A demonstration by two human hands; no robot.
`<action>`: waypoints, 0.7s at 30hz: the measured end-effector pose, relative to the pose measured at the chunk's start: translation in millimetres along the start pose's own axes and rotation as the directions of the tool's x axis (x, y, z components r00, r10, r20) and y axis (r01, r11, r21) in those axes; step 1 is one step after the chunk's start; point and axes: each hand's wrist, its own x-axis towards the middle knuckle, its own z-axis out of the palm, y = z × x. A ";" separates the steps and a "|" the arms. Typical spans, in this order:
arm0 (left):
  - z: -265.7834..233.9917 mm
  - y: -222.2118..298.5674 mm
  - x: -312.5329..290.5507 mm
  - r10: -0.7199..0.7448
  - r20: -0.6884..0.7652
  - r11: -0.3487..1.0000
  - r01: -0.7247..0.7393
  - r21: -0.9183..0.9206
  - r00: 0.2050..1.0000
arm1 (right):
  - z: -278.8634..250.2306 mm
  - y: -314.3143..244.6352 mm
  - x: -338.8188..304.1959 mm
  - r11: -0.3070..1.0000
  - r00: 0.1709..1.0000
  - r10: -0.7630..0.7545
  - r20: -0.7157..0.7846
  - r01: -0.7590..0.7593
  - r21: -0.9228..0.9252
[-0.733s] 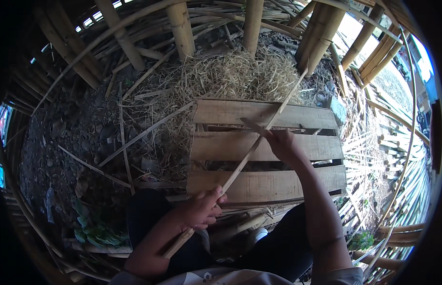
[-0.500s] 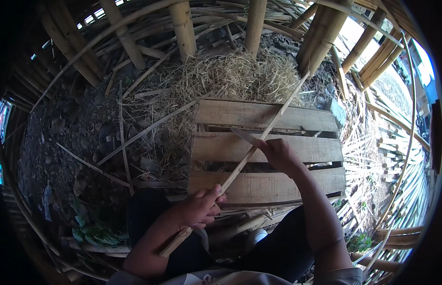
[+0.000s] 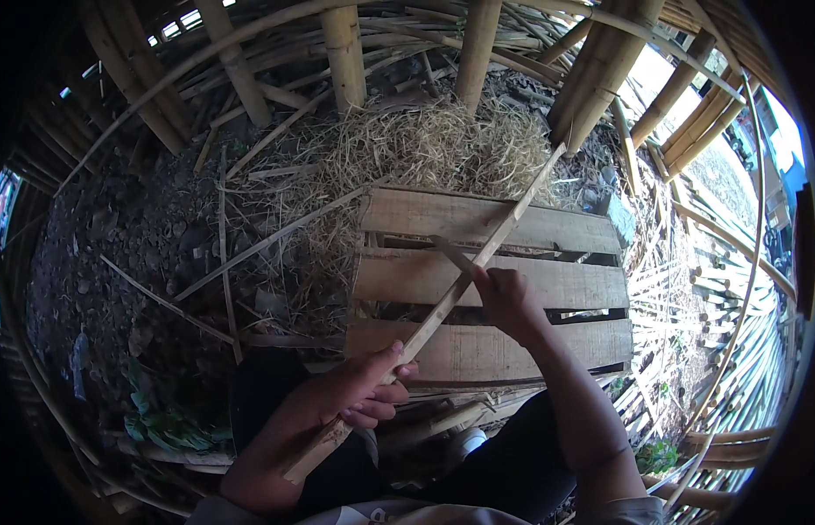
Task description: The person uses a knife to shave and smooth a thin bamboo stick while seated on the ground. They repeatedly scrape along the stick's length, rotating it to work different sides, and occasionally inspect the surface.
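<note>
The left hand [image 3: 370,390] was closed around a pale strip [image 3: 512,216], which extended forward and right from it. The right hand [image 3: 510,302] held a knife [image 3: 451,253] across this strip, over the slatted surface [image 3: 407,278].

Grey shirt [image 3: 442,514], pale marking [image 3: 351,516] on front; short sleeve [image 3: 625,511] at shirt's right side. Dark trousers [image 3: 512,451] just beyond shirt. Left hand [image 3: 365,392], right hand [image 3: 510,302] bare.

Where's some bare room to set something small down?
On the slatted wooden top: the front slat between the bamboo strip and the right forearm, and the middle slat's left end, left of the knife. It's crowded where strip, knife and right hand meet; straw lies beyond, bamboo poles at right.
</note>
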 end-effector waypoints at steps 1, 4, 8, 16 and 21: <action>-2.9 -4.3 -2.1 -0.008 -0.005 1.000 0.008 0.008 1.000 | 2.0 -0.9 -3.8 0.998 1.000 -0.014 0.025 0.012 0.067; 7.2 -0.9 -2.8 0.012 -0.054 0.998 -0.009 0.056 0.998 | -18.1 10.8 23.1 0.993 0.991 0.118 0.064 -0.120 0.024; -1.0 0.2 -0.1 0.006 -0.011 0.999 -0.005 0.040 1.000 | 2.4 10.3 5.3 0.999 1.000 0.018 0.001 -0.018 0.034; 2.1 4.5 5.7 0.038 -0.083 0.991 -0.027 0.131 0.996 | -6.2 -11.4 2.5 0.989 0.983 0.106 0.151 -0.120 0.086; 7.7 0.3 16.3 0.083 -0.198 0.975 -0.038 0.221 0.977 | -23.9 1.0 27.0 0.979 0.970 0.193 0.148 -0.199 0.031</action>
